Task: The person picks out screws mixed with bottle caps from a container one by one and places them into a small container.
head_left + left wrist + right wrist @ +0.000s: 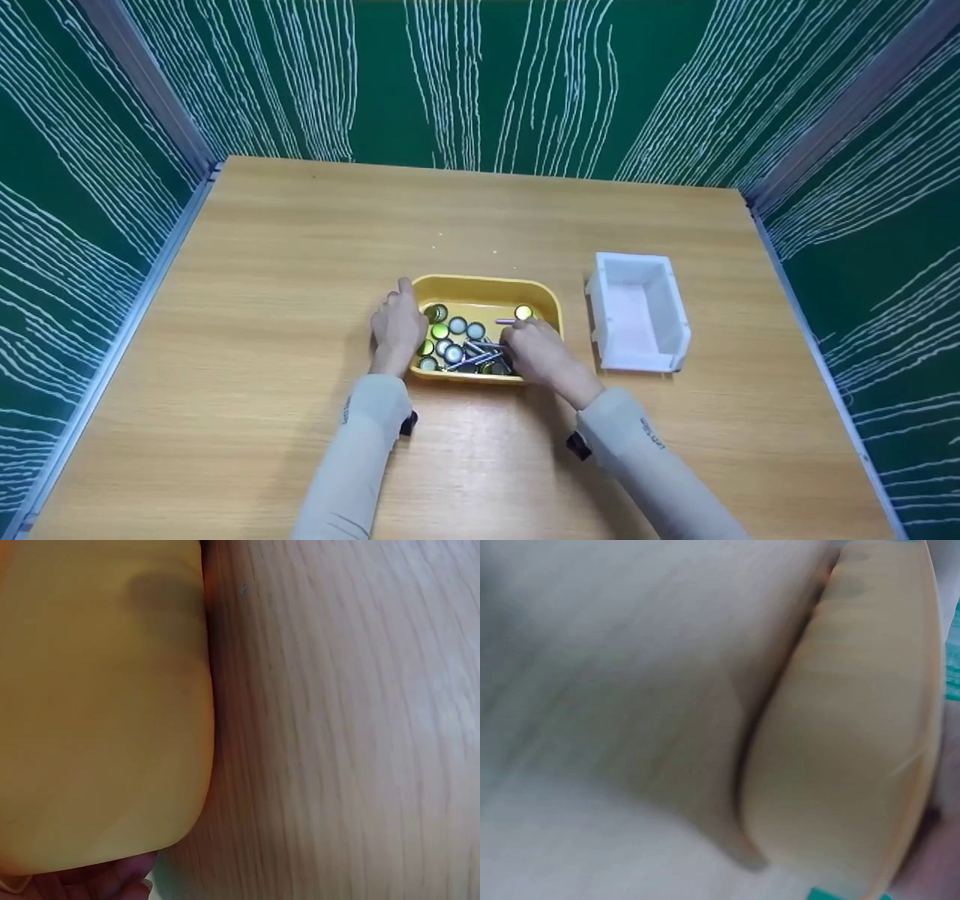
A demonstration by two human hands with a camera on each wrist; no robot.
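A yellow plastic tray (487, 283) stands on the wooden table, holding several bottle caps (457, 325) and a pile of thin metal rods (480, 358), too small to tell as bolts or nails. At its left end my left hand (397, 326) grips the wall, and its curled fingers (112, 879) show past the tray's end in the left wrist view. My right hand (536, 352) reaches over the right side into the tray, beside the rods. A thin purplish rod (505, 321) sticks out left of that hand; its fingertips are hidden.
To the right of the tray stands a white open bin (641, 315). Green walls with white wavy lines (450, 90) enclose the table (300, 225) at the back and both sides. A few tiny pale specks lie behind the tray.
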